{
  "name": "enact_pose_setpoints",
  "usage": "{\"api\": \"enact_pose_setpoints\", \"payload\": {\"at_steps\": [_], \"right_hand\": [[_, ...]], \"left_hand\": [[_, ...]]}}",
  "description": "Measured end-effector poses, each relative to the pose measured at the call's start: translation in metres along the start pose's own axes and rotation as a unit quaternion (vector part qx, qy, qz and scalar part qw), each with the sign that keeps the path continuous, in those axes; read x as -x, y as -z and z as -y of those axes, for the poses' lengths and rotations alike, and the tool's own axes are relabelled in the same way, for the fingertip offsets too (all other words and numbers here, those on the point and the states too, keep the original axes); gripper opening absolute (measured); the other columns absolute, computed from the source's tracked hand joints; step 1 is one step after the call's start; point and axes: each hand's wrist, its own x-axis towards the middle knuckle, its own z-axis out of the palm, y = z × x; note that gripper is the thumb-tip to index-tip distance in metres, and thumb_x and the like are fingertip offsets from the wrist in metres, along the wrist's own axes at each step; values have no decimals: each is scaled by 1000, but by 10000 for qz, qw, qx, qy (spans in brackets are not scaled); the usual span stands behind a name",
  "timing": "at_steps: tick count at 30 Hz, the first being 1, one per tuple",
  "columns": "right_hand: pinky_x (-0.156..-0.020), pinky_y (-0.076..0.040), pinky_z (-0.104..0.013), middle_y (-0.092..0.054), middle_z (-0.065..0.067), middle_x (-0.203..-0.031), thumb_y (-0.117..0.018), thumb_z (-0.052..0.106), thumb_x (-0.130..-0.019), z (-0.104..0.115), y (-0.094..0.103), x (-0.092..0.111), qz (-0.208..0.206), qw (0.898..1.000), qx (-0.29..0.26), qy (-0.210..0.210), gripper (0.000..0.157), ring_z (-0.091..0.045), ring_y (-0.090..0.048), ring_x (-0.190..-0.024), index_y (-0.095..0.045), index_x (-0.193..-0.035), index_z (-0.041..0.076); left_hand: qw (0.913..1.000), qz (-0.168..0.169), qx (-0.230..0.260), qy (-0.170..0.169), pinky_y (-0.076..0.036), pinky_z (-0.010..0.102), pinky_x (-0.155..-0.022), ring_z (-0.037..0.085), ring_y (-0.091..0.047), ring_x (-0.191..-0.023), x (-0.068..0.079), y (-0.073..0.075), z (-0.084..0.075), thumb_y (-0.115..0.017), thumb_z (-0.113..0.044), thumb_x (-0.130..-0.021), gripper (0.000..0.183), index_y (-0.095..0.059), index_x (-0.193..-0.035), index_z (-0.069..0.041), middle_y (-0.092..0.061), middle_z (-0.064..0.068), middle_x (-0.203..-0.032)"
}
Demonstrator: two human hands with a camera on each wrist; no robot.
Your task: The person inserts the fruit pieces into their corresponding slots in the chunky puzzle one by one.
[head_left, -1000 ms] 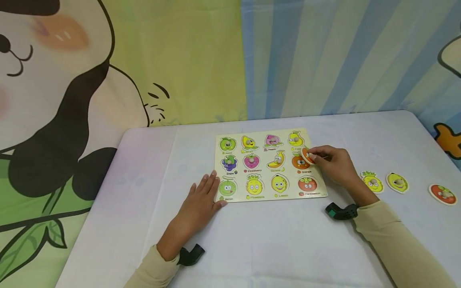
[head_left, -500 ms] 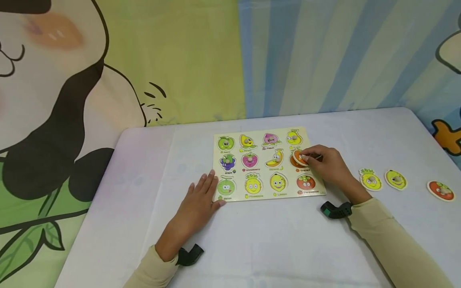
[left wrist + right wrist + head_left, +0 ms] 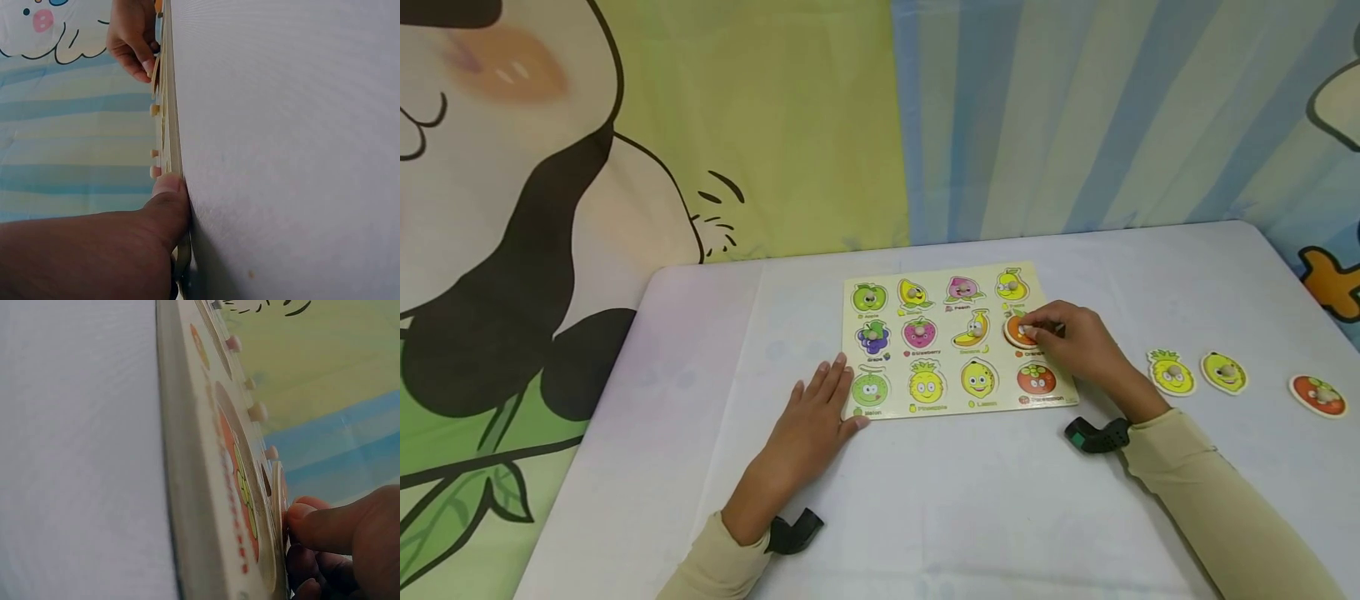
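Observation:
A cream wooden fruit puzzle board (image 3: 952, 390) lies on the white-covered table. My left hand (image 3: 808, 433) rests with straight fingers against its left edge; in the left wrist view the thumb (image 3: 167, 190) presses on the board's edge. By its knob, my right hand (image 3: 1082, 342) pinches the orange puzzle piece (image 3: 1015, 332), over the orange slot at the board's right side. The right wrist view shows this piece (image 3: 279, 494) slightly raised from the board; the fingers hide part of it. Bare printed slots for melon, pineapple, lemon and persimmon line the board's front row.
To the right of the board lie a pineapple piece (image 3: 1171, 372), a lemon piece (image 3: 1223, 372) and a red persimmon piece (image 3: 1318, 396), knobs up. Other knobbed fruit pieces, such as the banana (image 3: 973, 329), sit in the board. A cartoon-printed cloth (image 3: 790, 125) hangs behind the table.
My right hand has carried the orange piece leftward from the board's right edge and lowered it over the orange slot. The left hand stays on the board's left edge.

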Motion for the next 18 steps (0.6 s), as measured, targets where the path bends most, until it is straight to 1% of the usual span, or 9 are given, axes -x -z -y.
{"api": "enact_pose_setpoints", "payload": {"at_steps": [6,13,18], "right_hand": [[-70,-44,-39,-64,-11,-102,-64,3,-93,-1,-1,-1,72,9998,92,173,17,-24,-53,-83,-72,-108,1],[-70,-46,-37,-64,-11,-103,-65,0,-92,-4,-2,-4,205,9972,250,678,16,-21,-56,-85,-72,-107,1],[-71,-46,-38,-64,-11,-103,-65,-2,-91,-3,-1,-6,240,9970,280,677,16,-22,-56,-86,-73,-105,1]], "left_hand": [[10000,13,3,16,-15,55,-113,31,-9,-147,-1,-1,0,-56,-44,-97,77,-23,-153,-2,-13,13,-161],[10000,36,-16,37,-14,55,-113,31,-8,-147,-1,-1,-1,-56,-44,-97,78,-23,-154,-2,-12,12,-161],[10000,45,30,46,-14,55,-113,31,-7,-147,-1,0,0,-55,-44,-97,77,-22,-154,-3,-11,12,-161]]}}
